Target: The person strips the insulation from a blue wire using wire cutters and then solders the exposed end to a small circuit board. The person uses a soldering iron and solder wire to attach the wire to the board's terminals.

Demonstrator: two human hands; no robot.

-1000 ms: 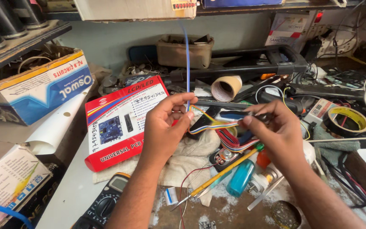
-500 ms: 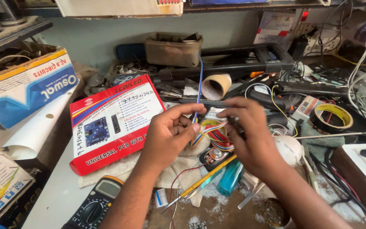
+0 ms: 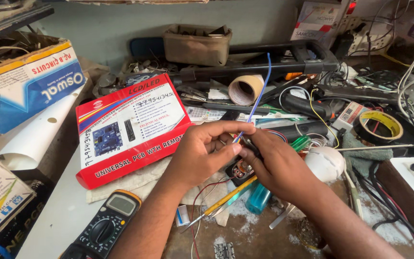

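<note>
Over the cluttered workbench (image 3: 49, 225): both hands meet at the middle of the view.
Left hand (image 3: 202, 153): fingers pinched together on the lower end of a thin blue wire (image 3: 259, 91).
Right hand (image 3: 276, 165): fingertips closed against the left hand's, on the same wire end; what else it grips is hidden.
Blue wire: rises from the pinch, tilting right, its free tip in the air.
Beneath the hands: a small round part (image 3: 240, 169) with red leads, a yellow-handled screwdriver (image 3: 226, 199).
Left of the hands: a red box (image 3: 125, 127); nearer, a multimeter (image 3: 104, 225).
Behind: a tape roll (image 3: 245, 88).
</note>
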